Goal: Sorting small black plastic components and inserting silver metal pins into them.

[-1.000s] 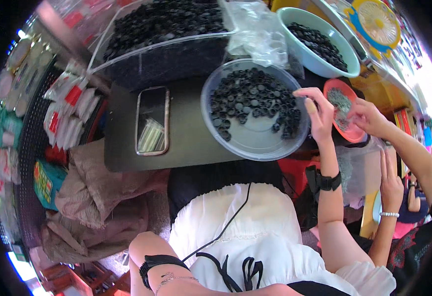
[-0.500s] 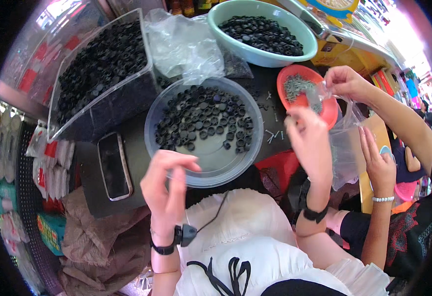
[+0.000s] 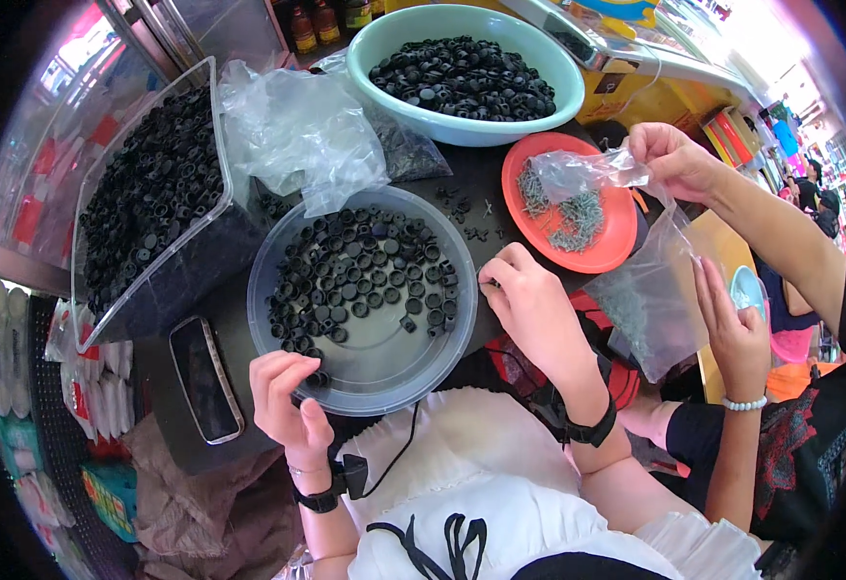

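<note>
A clear round plastic tub (image 3: 394, 375) holds many small black caps (image 3: 365, 280) in front of me. At its near left rim, my left hand (image 3: 292, 401) is open, fingers bent and thumb apart, with a black cap (image 3: 318, 378) right by its fingertips. My right hand (image 3: 534, 304) is just beyond the tub's right side, low over the dark table. Its thumb and fingers are pinched together, and whatever they hold is too small to make out. Beyond it, an orange-red plate (image 3: 607, 253) bears small grey screws (image 3: 578, 220).
A clear bin (image 3: 220, 193) and a pale green basin (image 3: 370, 92) hold more black caps. Crumpled plastic bags (image 3: 297, 130) lie between them. A phone (image 3: 205, 379) rests at left. On the right, another person's hands (image 3: 737, 333) hold a clear bag (image 3: 650, 300) beside the plate.
My right hand has come down leftward from near the plate to the table by the tub, fingers pinched. My left hand has moved lower-left to the tub's rim. The view has shifted.
</note>
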Tool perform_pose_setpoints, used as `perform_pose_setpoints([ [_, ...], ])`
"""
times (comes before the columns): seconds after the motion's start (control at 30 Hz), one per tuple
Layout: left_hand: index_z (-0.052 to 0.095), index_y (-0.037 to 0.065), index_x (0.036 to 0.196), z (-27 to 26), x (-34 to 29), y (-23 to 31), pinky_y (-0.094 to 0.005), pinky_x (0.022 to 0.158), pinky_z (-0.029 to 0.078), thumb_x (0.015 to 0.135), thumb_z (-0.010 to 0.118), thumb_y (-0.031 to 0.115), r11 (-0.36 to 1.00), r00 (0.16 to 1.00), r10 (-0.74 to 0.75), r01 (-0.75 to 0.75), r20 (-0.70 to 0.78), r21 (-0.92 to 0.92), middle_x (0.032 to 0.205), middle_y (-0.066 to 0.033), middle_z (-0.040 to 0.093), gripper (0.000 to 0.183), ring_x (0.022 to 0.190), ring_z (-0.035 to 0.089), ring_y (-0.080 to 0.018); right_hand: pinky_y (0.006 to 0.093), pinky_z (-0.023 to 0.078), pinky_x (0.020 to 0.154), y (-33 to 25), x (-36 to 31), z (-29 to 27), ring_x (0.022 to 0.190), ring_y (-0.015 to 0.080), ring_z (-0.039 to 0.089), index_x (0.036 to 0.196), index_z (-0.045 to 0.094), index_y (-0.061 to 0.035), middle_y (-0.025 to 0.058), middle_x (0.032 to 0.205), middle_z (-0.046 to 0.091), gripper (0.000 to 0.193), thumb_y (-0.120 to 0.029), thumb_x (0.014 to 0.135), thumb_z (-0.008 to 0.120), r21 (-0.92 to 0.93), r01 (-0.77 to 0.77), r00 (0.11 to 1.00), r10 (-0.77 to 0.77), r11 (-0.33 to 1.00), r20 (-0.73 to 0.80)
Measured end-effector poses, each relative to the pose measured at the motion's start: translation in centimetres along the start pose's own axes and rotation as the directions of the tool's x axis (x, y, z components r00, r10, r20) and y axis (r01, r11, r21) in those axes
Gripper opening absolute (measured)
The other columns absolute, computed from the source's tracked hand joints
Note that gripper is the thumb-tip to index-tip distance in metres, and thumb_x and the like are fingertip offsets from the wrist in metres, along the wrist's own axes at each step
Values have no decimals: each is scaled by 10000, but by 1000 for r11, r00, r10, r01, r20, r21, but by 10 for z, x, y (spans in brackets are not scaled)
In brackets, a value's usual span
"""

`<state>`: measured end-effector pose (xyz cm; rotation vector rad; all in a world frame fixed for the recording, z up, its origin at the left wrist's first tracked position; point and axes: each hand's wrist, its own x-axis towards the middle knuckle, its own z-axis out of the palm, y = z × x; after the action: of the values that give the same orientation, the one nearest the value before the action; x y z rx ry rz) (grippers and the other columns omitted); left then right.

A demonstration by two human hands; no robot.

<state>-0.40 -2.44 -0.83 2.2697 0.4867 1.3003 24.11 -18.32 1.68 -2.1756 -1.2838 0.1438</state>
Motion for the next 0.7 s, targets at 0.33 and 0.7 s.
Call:
perform_pose_setpoints([
  [0.33, 675, -1, 966, 2, 4, 0, -415, 823, 502, 999, 549, 237, 995, 996, -88, 87, -17, -50, 924, -144, 662, 272, 874, 615, -321, 463, 547, 792, 8, 12, 1, 870, 392, 651, 955, 589, 23, 188, 966, 561, 123, 29, 859, 666, 45, 111, 994, -111, 993, -19],
  [0.7, 685, -7, 945, 5, 5, 2, -370, 794, 510, 930, 597, 83, 994, 994, -107, 107, 4, -24, 924, -137, 667, 127, 862, 632, -298, 370, 570, 712, 2, 11, -32, 762, 259, 683, 948, 614, 21, 126, 968, 625, 140, 73, 844, 692, 94, 81, 944, -46, 992, -327],
])
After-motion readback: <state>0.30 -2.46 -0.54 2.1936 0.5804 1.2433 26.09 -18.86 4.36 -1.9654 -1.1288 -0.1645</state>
